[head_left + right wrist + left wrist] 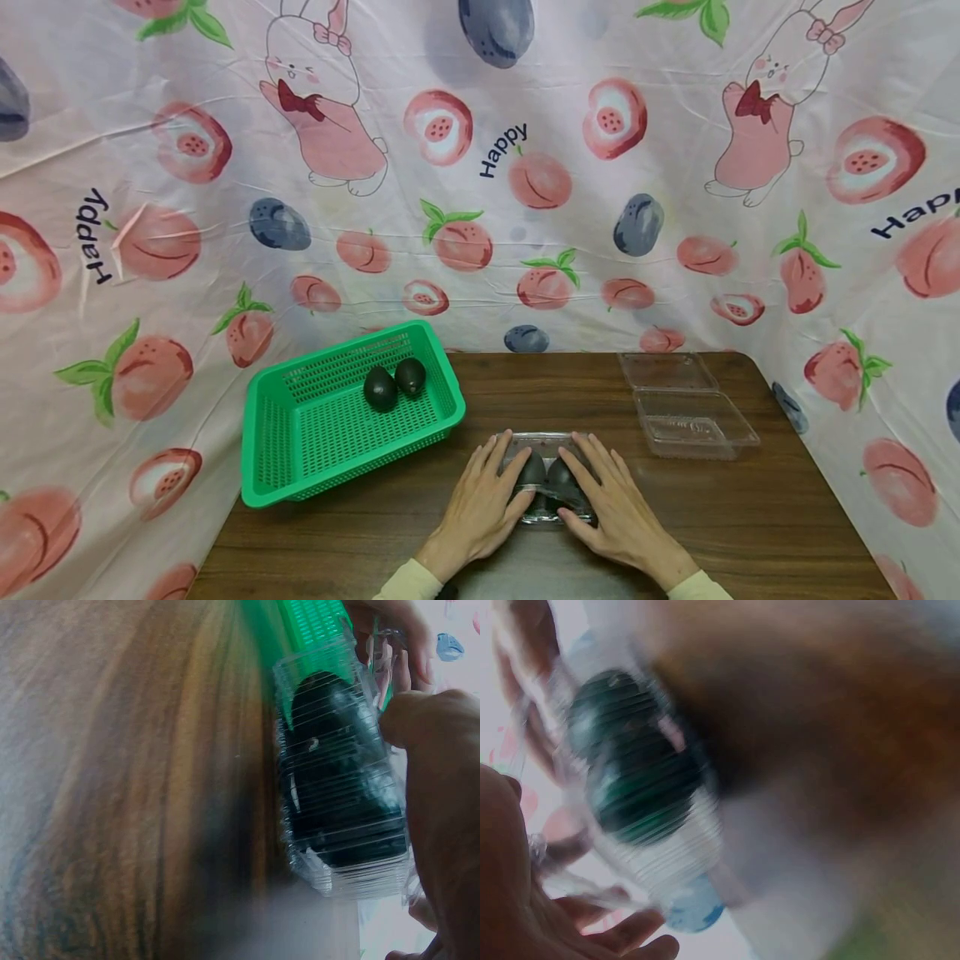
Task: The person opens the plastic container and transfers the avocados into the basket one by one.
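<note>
A clear plastic clamshell box (pixel 542 518) with dark avocados (pixel 531 469) inside sits on the table in front of me. My left hand (pixel 480 500) rests on its left side, fingers stretched over the lid and thumb near the front middle. From the right, my right hand (pixel 618 504) lies over the box in the same way, fingers long and spread. Between the hands the lid's plastic shows glare and a bent edge. Through the ribbed side wall, an avocado (pixel 341 780) shows in the right wrist view. The left wrist view is blurred, with two avocados (pixel 641 787) visible.
A green plastic basket (pixel 300 492) holding two avocados (pixel 381 389) stands at the left of the brown wooden table (pixel 540 392). At the back right lies another clear clamshell box (pixel 686 433), its lid folded back. A peach-and-rabbit printed cloth (pixel 540 225) hangs behind and at both sides.
</note>
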### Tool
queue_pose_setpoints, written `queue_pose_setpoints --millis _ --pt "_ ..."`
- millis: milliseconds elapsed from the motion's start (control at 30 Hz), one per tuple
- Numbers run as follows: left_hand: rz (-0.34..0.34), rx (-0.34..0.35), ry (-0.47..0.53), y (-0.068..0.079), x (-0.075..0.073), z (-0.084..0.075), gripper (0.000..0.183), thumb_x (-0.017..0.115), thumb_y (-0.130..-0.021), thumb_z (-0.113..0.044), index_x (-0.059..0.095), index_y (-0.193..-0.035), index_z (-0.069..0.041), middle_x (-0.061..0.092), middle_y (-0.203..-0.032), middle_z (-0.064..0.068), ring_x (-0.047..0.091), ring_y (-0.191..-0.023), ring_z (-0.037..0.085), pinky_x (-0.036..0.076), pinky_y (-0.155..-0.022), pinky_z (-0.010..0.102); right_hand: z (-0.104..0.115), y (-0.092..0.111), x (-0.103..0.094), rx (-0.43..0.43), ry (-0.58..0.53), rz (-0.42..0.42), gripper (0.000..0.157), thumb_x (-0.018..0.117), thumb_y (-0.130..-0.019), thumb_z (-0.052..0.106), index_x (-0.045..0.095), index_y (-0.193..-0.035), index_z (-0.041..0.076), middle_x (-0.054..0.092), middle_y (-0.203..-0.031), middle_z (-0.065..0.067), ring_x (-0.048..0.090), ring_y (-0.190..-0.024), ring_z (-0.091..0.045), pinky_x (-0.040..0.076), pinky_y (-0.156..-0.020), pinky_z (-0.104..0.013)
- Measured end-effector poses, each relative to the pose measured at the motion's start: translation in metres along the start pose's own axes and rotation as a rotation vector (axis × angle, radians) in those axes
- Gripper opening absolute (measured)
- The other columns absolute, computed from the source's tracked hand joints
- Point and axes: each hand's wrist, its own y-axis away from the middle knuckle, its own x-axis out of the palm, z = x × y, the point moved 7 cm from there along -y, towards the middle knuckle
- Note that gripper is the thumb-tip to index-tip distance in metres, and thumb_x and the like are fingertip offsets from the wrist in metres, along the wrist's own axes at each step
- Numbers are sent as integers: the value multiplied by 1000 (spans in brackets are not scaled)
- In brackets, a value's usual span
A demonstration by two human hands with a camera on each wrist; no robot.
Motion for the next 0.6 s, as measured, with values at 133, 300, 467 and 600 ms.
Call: queue_pose_setpoints --millis 133,300,467,600 --pt "8 -11 46 -2 -4 0 52 58 -117 -44 62 -162 -16 53 -172 24 56 -156 50 47 -129 66 0 -1 0 8 2 9 88 81 -102 49 47 -172 9 47 -176 -25 51 -155 -55 53 -111 -80" --pt "35 -7 43 -1 -4 0 53 58 -117 -44 61 -162 -17 51 -174 24 54 -157 50 47 -129 66 0 -1 -1 14 1 16 88 83 -100 48 47 -172 10 47 -175 -24 51 -155 -55 52 -112 -80" --pt "47 2 30 -1 -7 1 55 58 -116 -47 60 -163 -19 51 -174 23 55 -157 48 48 -129 67 0 -2 -1 20 7 30 88 83 -100 49 49 -171 12 48 -176 -23 51 -157 -53 49 -116 -79" --pt "71 -1 18 1 -9 1 60 62 -113 -50 58 -165 -21 50 -176 21 55 -158 46 47 -129 67 1 -2 -3 17 31 34 87 87 -96 48 53 -169 13 50 -174 -22 53 -156 -51 46 -118 -80"
